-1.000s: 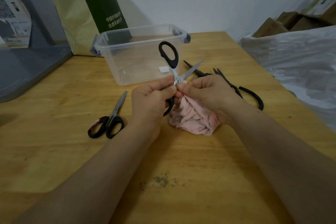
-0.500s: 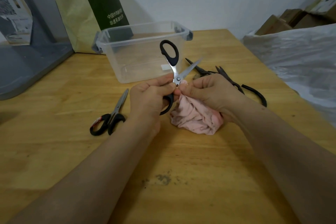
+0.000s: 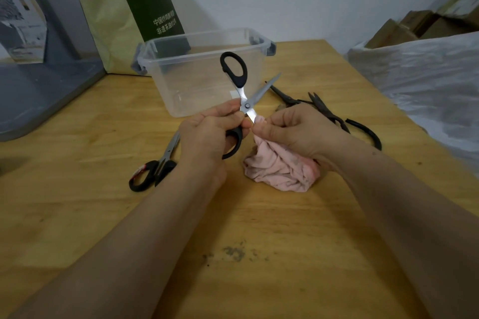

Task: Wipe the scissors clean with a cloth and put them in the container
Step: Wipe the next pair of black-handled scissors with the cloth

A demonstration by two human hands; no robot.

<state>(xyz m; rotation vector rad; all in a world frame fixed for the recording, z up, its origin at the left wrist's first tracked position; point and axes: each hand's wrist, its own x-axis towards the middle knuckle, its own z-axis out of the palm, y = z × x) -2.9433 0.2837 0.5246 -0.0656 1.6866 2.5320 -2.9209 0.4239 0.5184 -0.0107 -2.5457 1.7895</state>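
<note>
Now, head view: looking down over both forearms onto a wooden table (image 3: 259, 228).
Left hand (image 3: 207, 137): clenching around the lower black handle loop of the open scissors (image 3: 245, 105), with thumb and forefinger pressing just beside the pivot.
Open scissors: being held above the table between the two hands, just in front of the container (image 3: 166, 59). Upper handle loop pointing up and overlapping the container's front wall. One blade sticking out bare, up and to the right. Other blade running down and to the right into the cloth.
Right hand (image 3: 298, 132): pinching a fold of the pink cloth (image 3: 280, 168) around that lower blade, fingers curled.
Pink cloth: bunching below the right hand, lower part resting on the table and showing grey smudges.
Container: standing open-topped on the table behind the hands, clear plastic with grey latches.
Second scissors (image 3: 155, 166): lying closed on the table left of the left forearm, black handles nearest the camera.
Dark scissors (image 3: 328, 112): lying on the table behind the right hand and partly hidden by it, so count hard to tell.
Paper bag (image 3: 145, 8): leaning on the wall behind the container.
Plastic sheet (image 3: 427, 85): lying at the table's right edge, in front of cardboard boxes (image 3: 414, 26).
Dark specks (image 3: 233, 252): sitting on the table between the forearms.
</note>
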